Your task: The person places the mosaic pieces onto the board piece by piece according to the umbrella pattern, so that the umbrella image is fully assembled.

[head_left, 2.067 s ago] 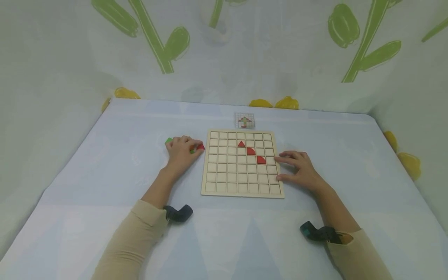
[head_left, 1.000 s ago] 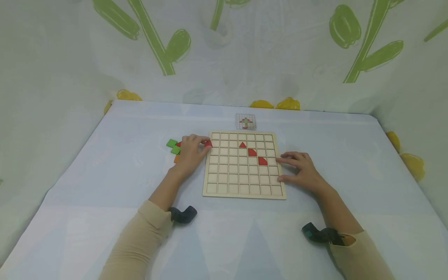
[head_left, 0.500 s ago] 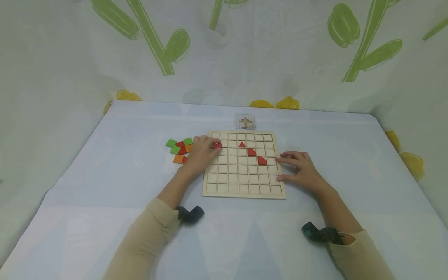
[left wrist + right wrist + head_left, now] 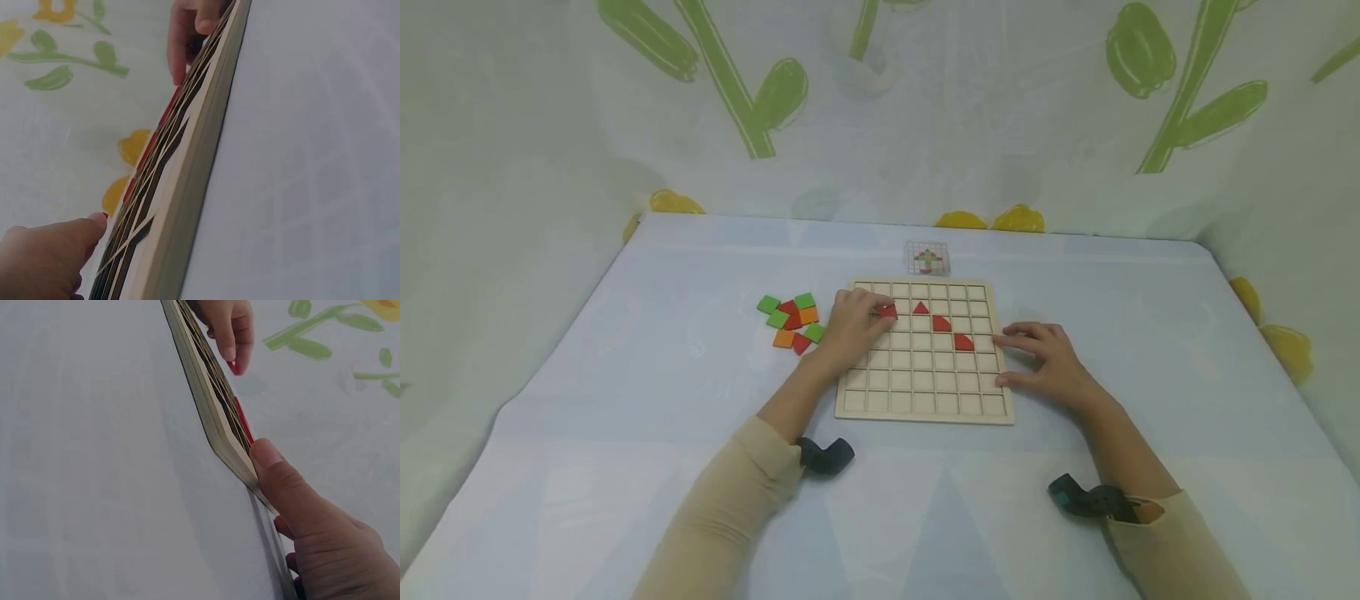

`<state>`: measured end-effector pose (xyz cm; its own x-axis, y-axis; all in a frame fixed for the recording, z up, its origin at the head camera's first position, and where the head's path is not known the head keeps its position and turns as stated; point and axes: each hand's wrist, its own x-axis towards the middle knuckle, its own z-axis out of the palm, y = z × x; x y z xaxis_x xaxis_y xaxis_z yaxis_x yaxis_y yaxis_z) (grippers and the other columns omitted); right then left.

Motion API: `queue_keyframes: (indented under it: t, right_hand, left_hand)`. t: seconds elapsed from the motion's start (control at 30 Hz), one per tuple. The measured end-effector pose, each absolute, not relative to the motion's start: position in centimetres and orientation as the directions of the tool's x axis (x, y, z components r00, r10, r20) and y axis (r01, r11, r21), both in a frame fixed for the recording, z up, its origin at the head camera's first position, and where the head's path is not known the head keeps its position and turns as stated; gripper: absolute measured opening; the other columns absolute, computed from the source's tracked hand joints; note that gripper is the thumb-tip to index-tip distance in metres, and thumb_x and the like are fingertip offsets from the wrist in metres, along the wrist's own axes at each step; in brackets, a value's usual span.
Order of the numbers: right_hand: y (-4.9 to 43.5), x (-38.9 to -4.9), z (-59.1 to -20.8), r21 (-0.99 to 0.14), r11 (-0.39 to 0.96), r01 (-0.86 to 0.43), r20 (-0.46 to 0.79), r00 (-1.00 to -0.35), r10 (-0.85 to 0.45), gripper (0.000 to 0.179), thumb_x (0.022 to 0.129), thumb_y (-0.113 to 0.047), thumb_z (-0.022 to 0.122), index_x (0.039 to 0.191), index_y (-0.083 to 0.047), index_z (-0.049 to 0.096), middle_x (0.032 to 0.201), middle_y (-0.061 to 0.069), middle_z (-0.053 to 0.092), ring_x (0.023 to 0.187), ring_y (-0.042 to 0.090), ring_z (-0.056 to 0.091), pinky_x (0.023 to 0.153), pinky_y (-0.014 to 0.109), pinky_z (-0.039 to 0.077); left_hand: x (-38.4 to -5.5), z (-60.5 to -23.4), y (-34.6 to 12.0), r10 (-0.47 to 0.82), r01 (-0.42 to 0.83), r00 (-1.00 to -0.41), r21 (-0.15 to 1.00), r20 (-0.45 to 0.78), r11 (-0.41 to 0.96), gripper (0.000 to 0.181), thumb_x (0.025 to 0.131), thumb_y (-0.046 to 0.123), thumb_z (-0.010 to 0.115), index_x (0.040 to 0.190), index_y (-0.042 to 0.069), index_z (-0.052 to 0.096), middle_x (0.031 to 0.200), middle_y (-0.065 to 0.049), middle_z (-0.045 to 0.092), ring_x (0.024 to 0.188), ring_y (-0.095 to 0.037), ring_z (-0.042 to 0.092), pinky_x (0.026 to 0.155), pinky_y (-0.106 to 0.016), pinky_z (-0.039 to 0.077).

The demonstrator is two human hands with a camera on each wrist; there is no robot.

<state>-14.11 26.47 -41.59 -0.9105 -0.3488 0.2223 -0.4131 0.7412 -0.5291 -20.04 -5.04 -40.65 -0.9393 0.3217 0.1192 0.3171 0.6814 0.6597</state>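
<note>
Inward from the board's left rim comes your left hand [image 4: 852, 321], carrying a red tile [image 4: 889, 312] over the upper-left cells of the wooden grid board [image 4: 924, 381]. You have it pinched between thumb and fingertips, apparently just above the surface, so it's delivered but not yet seated, I'd judge; its outline is half hidden. Just right of it sits the red triangle [image 4: 921, 308], two red quarter-round tiles [image 4: 942, 323] stepping down beyond. Your right hand [image 4: 1043, 358] stays put, fingers relaxed, touching the right rim. Left of the board lie loose green, orange and red tiles [image 4: 792, 321]; behind it, the pattern card [image 4: 927, 258]. Only your own hand and forearm block the left cells.
</note>
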Motion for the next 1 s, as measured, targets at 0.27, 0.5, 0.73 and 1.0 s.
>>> queue_keyframes:
  t: [0.27, 0.5, 0.73, 1.0]
  right_hand:
    - [26.6, -14.1, -41.7, -0.541, 0.748, -0.384, 0.191, -0.922, -0.336, 0.060, 0.069, -0.026, 0.083, 0.123, -0.009, 0.063, 0.128, 0.016, 0.050, 0.116, 0.035, 0.034, 0.090, 0.053, 0.029]
    - [26.5, -14.1, -41.7, -0.551, 0.738, -0.390, 0.194, -0.920, -0.341, 0.061, 0.069, -0.025, 0.083, 0.123, -0.009, 0.063, 0.128, 0.016, 0.050, 0.116, 0.035, 0.034, 0.091, 0.053, 0.028]
    - [26.5, -14.0, -41.6, -0.554, 0.733, -0.394, 0.199, -0.918, -0.343, 0.061, 0.067, -0.024, 0.084, 0.123, -0.009, 0.063, 0.128, 0.016, 0.051, 0.117, 0.035, 0.034, 0.091, 0.053, 0.028]
    - [26.6, -14.1, -41.5, -0.547, 0.724, -0.421, 0.229, -0.906, -0.355, 0.061, 0.067, -0.023, 0.084, 0.122, -0.008, 0.064, 0.127, 0.017, 0.052, 0.114, 0.035, 0.036, 0.089, 0.052, 0.029]
  left_hand:
    - [-19.9, -40.5, -4.6, 0.345, 0.345, -0.930, 0.612, 0.124, 0.712, 0.034, 0.091, 0.028, 0.063, 0.122, 0.013, 0.062, 0.112, -0.005, 0.056, 0.102, -0.023, 0.039, 0.082, -0.035, 0.036]
    - [-19.9, -40.5, -4.2, 0.363, 0.345, -0.928, 0.569, 0.087, 0.746, 0.030, 0.092, 0.026, 0.062, 0.120, 0.016, 0.063, 0.112, -0.004, 0.057, 0.099, -0.022, 0.039, 0.081, -0.035, 0.036]
    - [-20.2, -40.6, -3.5, 0.362, 0.341, -0.929, 0.560, 0.078, 0.755, 0.029, 0.090, 0.025, 0.064, 0.118, 0.018, 0.067, 0.111, -0.002, 0.062, 0.100, -0.022, 0.043, 0.083, -0.035, 0.036]
    - [-20.2, -40.9, -3.1, 0.339, 0.320, -0.937, 0.580, 0.079, 0.750, 0.029, 0.089, 0.026, 0.064, 0.117, 0.020, 0.068, 0.108, -0.002, 0.062, 0.104, -0.024, 0.044, 0.087, -0.038, 0.036]
